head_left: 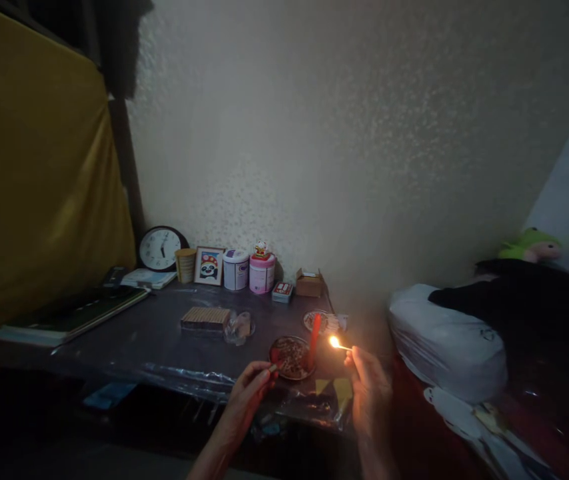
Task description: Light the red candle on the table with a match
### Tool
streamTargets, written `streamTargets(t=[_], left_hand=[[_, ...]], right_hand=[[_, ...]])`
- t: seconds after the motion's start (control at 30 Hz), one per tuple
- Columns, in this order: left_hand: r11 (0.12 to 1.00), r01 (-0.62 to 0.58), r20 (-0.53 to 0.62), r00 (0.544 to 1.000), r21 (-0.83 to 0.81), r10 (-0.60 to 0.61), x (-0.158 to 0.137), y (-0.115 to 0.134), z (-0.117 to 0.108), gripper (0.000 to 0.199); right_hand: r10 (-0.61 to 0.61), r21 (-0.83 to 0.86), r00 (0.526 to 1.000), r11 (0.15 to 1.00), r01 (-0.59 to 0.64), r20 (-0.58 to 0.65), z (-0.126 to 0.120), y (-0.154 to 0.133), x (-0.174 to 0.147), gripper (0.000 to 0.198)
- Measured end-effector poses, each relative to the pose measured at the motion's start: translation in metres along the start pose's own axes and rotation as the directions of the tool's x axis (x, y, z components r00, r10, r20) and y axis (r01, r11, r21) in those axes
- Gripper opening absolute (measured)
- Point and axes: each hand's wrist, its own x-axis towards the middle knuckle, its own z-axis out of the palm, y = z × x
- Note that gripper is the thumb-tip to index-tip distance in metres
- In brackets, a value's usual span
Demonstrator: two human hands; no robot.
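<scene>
My right hand (pixel 368 380) pinches a burning match (pixel 344 347), its flame pointing left over the table. Just left of the flame stands a red candle (pixel 316 333), nearly upright at the right side of a round patterned dish (pixel 289 375). No flame shows on the candle. My left hand (pixel 254 387) is closed at the dish's front left edge, thumb and fingers gripping a small pale-ended object (pixel 273 367); its kind is hard to make out in the dim light. Behind the candle lies a second small patterned plate (pixel 309 321), with pale sticks (pixel 332 323) beside it.
A row of wooden-looking blocks (pixel 205 317) and a crumpled clear bag (pixel 238 328) lie on the plastic-covered table (pixel 139 340). Along the wall stand a clock (pixel 161 249), a framed picture (pixel 209 265), two tins (pixel 236 270), a card box (pixel 282 291) and a cardboard box (pixel 309 283).
</scene>
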Motion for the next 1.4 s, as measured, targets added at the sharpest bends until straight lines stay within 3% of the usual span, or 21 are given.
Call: streamTargets(t=[0.23,0.53,0.67,1.07,1.4], left_hand=[[1.0,0.013,0.03,0.999,0.013,-0.014,0.007,-0.011,-0.005,0.024],[0.996,0.088,0.013,0.996,-0.035,-0.087,-0.003,-0.018,-0.006,0.027],[0.992,0.115,0.062,0.992,-0.044,-0.112,-0.006,-0.015,-0.004,0.021],[0.993,0.105,0.083,0.992,-0.059,-0.1,-0.008,-0.017,-0.003,0.021],[0.989,0.111,0.068,0.992,-0.097,-0.105,-0.004,-0.028,-0.009,0.026]], right_hand=[[0.123,0.096,0.992,0.988,-0.122,-0.005,0.009,-0.003,0.017,0.022],[0.126,0.128,0.991,0.983,-0.131,0.049,0.025,-0.006,0.036,0.027],[0.145,0.146,0.988,0.978,-0.151,0.052,0.032,-0.004,0.041,0.025],[0.197,0.224,0.978,0.953,-0.206,0.061,0.044,0.002,0.046,0.026],[0.182,0.188,0.983,0.964,-0.185,0.036,0.045,0.009,0.048,0.024]])
